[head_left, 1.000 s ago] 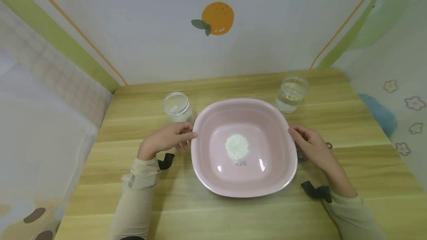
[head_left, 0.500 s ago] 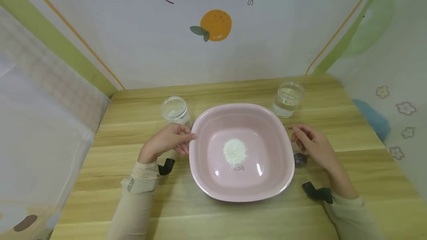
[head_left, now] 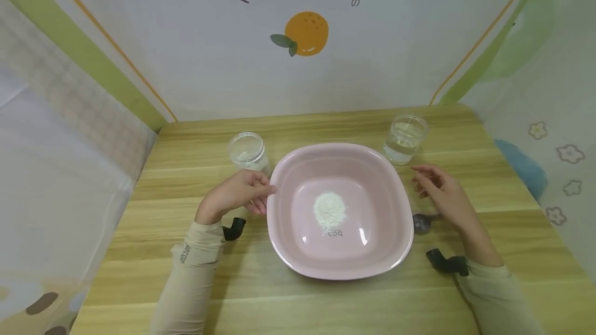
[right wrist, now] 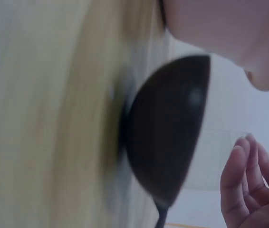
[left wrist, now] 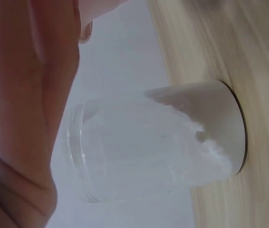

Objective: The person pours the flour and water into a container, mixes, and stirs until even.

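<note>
A pink basin (head_left: 342,269) stands on the table with a small heap of white powder (head_left: 330,210) on its bottom. At the basin's left rim my left hand (head_left: 237,194) pinches the edge, thumb on top. My right hand (head_left: 444,195) is off the basin, right of its rim, with loosely bent fingers and nothing held. Below it lies a dark round-bowled spoon (head_left: 421,223); its bowl (right wrist: 168,128) and part of the thin handle show in the right wrist view. Behind my left hand stands a clear jar (head_left: 248,151), partly filled with white powder (left wrist: 206,128).
A second clear jar (head_left: 405,139) with clear liquid stands at the back right, close to the basin's rim. The wooden table (head_left: 298,309) ends at a printed curtain (head_left: 372,66) behind. Black bent pieces (head_left: 447,262) sit at both wrists.
My right hand has let go of the basin's right rim and drawn away to the right, leaving the dark spoon in sight. My left hand stays on the left rim.
</note>
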`<move>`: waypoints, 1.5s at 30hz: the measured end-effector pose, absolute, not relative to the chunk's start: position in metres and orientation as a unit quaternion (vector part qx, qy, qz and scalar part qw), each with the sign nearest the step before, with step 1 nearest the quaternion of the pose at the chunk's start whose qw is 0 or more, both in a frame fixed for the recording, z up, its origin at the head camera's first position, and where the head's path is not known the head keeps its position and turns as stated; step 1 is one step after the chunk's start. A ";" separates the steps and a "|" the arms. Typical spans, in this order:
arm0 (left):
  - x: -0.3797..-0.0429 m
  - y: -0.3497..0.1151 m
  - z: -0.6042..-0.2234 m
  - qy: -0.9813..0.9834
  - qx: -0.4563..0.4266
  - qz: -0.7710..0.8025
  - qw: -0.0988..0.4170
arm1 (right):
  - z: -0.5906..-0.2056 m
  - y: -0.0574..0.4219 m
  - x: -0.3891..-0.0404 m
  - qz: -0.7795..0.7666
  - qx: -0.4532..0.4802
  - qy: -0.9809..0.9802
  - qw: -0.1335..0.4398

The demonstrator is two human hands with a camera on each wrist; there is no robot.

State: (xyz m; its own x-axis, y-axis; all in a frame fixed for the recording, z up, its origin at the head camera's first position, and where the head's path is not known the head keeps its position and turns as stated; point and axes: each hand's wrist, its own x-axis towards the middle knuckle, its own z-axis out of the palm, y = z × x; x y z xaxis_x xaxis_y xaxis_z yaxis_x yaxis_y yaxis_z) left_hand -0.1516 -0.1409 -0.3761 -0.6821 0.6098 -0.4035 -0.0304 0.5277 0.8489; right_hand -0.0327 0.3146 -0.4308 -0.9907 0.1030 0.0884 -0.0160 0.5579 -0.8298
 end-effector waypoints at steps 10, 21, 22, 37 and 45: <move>-0.153 -0.141 -0.376 0.803 0.186 0.445 0.351 | -0.426 0.330 -0.052 0.459 -0.065 -0.883 0.065; -0.153 -0.138 -0.378 0.802 0.189 0.441 0.356 | -0.429 0.341 -0.067 0.485 -0.078 -0.870 0.040; -0.153 -0.138 -0.378 0.802 0.188 0.441 0.356 | -0.429 0.341 -0.068 0.486 -0.079 -0.870 0.037; -0.153 -0.140 -0.379 0.800 0.187 0.445 0.355 | -0.433 0.352 -0.097 0.493 -0.052 -0.868 0.002; -0.152 -0.141 -0.379 0.803 0.189 0.442 0.353 | -0.438 0.350 -0.106 0.508 -0.039 -0.861 0.007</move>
State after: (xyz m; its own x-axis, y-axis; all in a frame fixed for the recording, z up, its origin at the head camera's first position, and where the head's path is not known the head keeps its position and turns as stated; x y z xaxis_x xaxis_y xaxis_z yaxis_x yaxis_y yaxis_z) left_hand -0.1517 -0.1409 -0.3787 -0.6793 0.6150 -0.4005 -0.0097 0.5381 0.8428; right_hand -0.1064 0.3503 -0.4379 -0.9969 0.0737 -0.0270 0.0593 0.4813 -0.8746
